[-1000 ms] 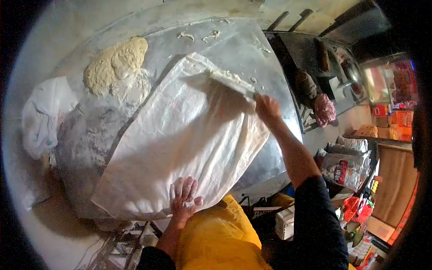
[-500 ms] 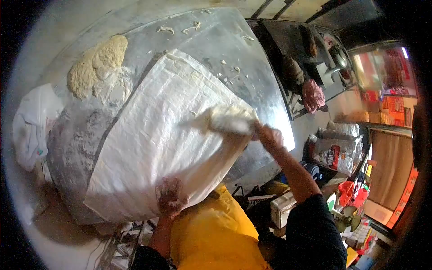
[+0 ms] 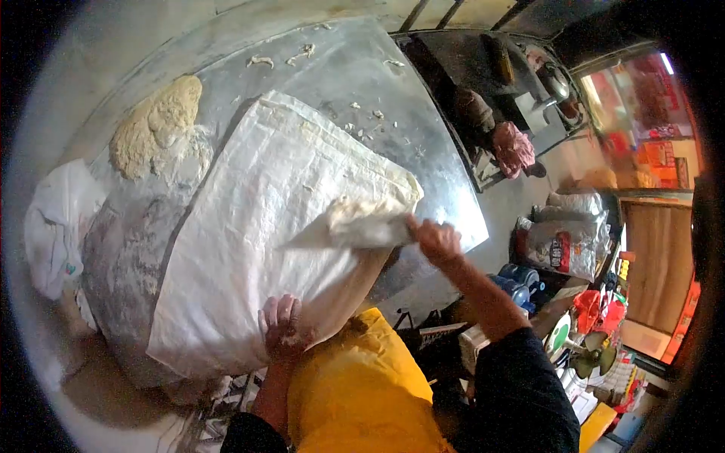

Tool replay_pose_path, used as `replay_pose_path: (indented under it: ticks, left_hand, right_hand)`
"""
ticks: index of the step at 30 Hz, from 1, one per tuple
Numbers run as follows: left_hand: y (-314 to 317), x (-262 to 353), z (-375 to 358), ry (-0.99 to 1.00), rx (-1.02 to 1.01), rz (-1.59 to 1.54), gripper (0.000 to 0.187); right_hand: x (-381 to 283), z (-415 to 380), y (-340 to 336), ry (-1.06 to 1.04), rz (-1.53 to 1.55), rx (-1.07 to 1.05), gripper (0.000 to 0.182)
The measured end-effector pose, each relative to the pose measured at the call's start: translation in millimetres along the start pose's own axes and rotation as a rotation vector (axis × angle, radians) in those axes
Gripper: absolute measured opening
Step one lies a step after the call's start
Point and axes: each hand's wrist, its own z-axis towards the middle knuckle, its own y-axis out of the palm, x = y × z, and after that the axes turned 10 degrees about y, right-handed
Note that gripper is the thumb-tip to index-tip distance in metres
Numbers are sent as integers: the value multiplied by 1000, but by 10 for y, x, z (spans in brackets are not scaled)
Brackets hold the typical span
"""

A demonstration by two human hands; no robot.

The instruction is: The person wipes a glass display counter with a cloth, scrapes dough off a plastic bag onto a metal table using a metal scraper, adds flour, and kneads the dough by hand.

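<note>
A large white woven sack (image 3: 226, 249) lies spread flat over the metal worktop. My right hand (image 3: 438, 241) is closed round the handle of a scraper (image 3: 371, 231) with a wide, flat blade, slightly blurred. Pale dough (image 3: 362, 210) clings along its upper side, and the blade sits over the right part of the sack, casting a shadow to its left. At the near edge of the sack rests my left hand (image 3: 285, 328), palm down, fingers stretched out on the fabric. A large lump of dough (image 3: 158, 124) lies on the worktop beyond the sack's left side.
Dough scraps (image 3: 302, 53) dot the metal worktop (image 3: 362, 75). A white plastic bag (image 3: 60, 226) hangs at the left edge. To the right are a pink bag (image 3: 513, 149), stacked sacks (image 3: 563, 241), blue water bottles (image 3: 517, 283) and a fan (image 3: 596, 355).
My right hand and the scraper have moved nearer my body and slightly left. My left hand stays at the sack's near edge, its fingers now more plainly stretched out. The view has shifted slightly.
</note>
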Motion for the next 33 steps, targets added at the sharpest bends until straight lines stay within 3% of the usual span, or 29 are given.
replay_pose_path:
  ticks: [3,5,7,10,12,14,19,21,23,24,25,26,28,29,30,32,33]
  left_hand:
    - [-42,24,-4,-61,-79,-50,76]
    - [-62,103,58,-103,-143,-118,73]
    - [-66,115,73,-130,-161,-147,72]
    - [22,50,-23,-73,13,-177,71]
    - [87,-18,26,86,219,63,67]
    - [54,27,0,60,169,35,67]
    - [44,69,2,8,90,161,61]
    - [-1,61,8,30,93,75,64]
    - [113,44,-31,-2,55,56,66]
    - [146,52,-75,-40,14,33,69]
    - [-5,82,-18,-89,-97,-137,73]
    - [50,78,-89,-95,-102,-132,73]
    - [220,56,-136,-90,-43,-110,73]
    - [-273,106,-18,-49,-41,-135,74]
    - [-238,68,-63,-50,-30,-128,74]
    - [-105,-6,-230,34,-5,-138,74]
    - [-142,8,-221,-7,-136,-116,74]
  right_hand:
    - [322,532,177,176,287,-71,51]
    - [340,553,146,123,265,270,29]
    - [299,517,-1,173,359,232,27]
    - [188,421,-243,275,501,126,24]
    - [112,269,-285,275,600,283,25]
    - [-53,72,-132,203,596,303,23]
    - [-446,-140,-206,147,330,-14,29]
    - [-212,88,103,93,199,114,34]
    - [88,539,43,179,229,99,36]
    - [219,831,315,129,250,415,31]
    - [241,1072,69,121,278,217,26]
    - [148,1190,-146,150,309,158,21]
    - [-68,1137,-960,408,510,-94,24]
    - [-98,1253,-690,331,489,31,23]
    - [-122,1386,-443,255,463,158,23]
    - [-197,1270,-472,189,447,163,24]
    - [-271,1098,-551,182,476,152,22]
